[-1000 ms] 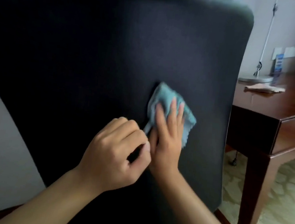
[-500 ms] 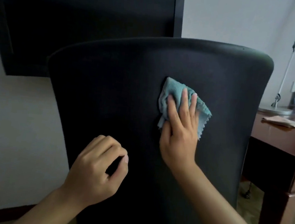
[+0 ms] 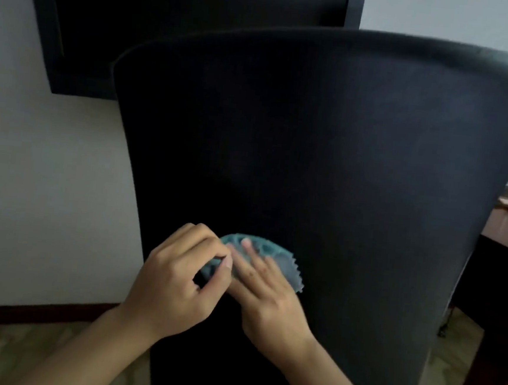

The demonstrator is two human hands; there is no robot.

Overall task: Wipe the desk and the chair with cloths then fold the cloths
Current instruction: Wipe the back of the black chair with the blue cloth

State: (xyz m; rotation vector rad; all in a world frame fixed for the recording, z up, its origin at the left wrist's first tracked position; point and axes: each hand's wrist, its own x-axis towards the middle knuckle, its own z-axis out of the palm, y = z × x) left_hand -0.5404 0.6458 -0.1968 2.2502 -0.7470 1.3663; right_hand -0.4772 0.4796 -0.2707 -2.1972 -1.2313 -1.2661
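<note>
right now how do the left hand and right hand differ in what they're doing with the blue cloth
The left hand has its fingers curled, pinching the left edge of the blue cloth between thumb and forefinger. The right hand lies with straight fingers spread flat over the cloth, pressing it against the chair back. The left hand sits at the cloth's edge, the right on top of its middle. Both touch the same cloth, low on the chair back.
</note>
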